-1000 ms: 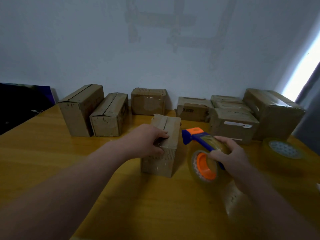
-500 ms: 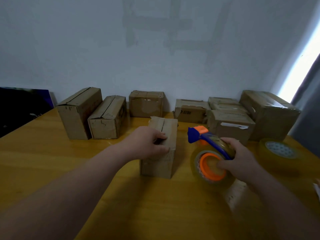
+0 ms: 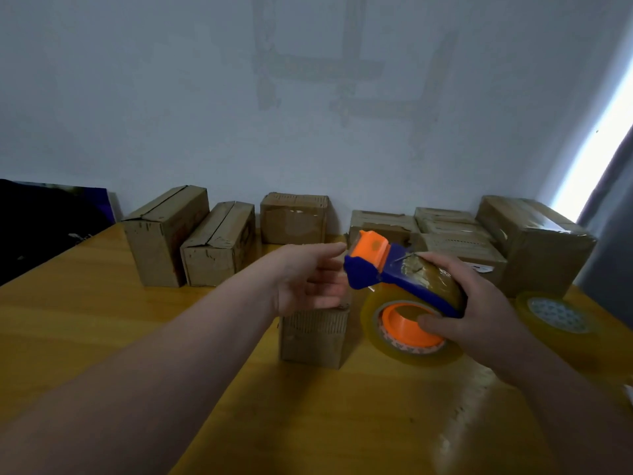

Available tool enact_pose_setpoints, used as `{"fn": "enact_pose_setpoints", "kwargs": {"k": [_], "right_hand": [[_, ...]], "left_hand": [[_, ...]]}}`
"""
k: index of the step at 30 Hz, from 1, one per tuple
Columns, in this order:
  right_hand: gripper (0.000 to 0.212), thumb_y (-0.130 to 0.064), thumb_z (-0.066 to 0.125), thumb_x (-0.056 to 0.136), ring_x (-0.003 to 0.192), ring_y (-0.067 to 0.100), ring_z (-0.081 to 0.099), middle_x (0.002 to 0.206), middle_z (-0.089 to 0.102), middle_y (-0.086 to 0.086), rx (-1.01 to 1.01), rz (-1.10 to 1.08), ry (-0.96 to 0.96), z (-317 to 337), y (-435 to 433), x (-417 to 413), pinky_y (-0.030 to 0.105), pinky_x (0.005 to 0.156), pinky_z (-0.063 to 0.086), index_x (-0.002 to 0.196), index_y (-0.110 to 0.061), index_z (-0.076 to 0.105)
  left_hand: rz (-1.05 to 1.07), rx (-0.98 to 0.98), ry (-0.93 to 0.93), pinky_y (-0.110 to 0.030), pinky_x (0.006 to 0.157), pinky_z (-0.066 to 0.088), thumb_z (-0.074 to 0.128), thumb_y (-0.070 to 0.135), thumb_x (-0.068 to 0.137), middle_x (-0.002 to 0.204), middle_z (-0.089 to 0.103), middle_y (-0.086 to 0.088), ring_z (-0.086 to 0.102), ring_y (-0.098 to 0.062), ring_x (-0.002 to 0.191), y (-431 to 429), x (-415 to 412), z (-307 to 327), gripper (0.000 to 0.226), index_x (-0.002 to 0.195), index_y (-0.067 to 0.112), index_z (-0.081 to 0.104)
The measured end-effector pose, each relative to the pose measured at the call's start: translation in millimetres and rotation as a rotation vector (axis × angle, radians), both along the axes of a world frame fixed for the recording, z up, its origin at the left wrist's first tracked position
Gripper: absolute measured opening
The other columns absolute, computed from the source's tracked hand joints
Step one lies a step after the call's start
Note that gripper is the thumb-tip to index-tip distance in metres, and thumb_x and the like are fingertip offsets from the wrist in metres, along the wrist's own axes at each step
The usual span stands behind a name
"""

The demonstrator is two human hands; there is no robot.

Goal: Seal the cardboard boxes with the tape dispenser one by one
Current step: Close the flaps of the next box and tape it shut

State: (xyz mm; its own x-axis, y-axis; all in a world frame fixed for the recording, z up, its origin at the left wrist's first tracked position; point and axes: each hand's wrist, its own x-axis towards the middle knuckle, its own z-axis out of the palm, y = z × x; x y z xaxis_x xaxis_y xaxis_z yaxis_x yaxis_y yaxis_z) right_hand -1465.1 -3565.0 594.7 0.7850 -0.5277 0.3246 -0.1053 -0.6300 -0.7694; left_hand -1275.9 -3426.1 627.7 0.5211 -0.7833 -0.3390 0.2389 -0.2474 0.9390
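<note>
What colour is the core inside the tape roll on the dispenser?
Orange, seen in the head view: the core of the tape dispenser.

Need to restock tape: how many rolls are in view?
2: one mounted roll on the tape dispenser in the right hand; one spare roll flat on the table, far right. Boxes may hide others.

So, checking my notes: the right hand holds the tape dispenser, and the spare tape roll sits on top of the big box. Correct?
No: the head view shows the spare tape roll lying on the table by the big box. The right hand does hold the tape dispenser.
</note>
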Motion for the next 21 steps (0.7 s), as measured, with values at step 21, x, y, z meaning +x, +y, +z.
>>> {"fn": "enact_pose_setpoints", "kwargs": {"k": [21], "right_hand": [[0.081,-0.022,0.079,0.074,0.083,0.002,0.060,0.103,0.048,-0.027,-0.186,0.079,0.244,21.9,7.5,11.8,0.013,0.058,0.052,0.129,-0.057,0.031]], "left_hand": [[0.193,0.002,-0.334,-0.026,0.056,0.047,0.059,0.010,0.090,0.063,0.061,-0.004,0.055,-0.013,0.059,17.5,8.3,-9.3,0.016,0.074,0.009,0.062]]}}
